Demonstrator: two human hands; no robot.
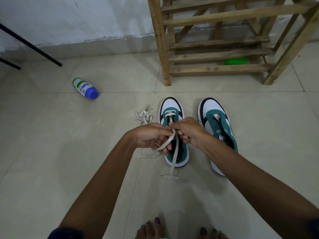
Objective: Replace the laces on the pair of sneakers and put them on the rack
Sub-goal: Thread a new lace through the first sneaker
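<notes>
Left sneaker (174,133) on floor before rack (215,56), one lace (174,152) through the toe eyelets. Left hand (151,137) and right hand (188,131) each pinch a lace end above the tongue, likely evening lengths. Right sneaker (218,131) just beside, unlaced. Spare lace bundle (144,114) near. Bottle (85,87) well apart; its label unreadable, tongue logo too.

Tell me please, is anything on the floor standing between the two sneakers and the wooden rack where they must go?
Nothing visible does. The floor between the left sneaker, the right sneaker and the wooden rack is bare tile. The loose laces and the bottle lie off to the left, outside that path.
</notes>
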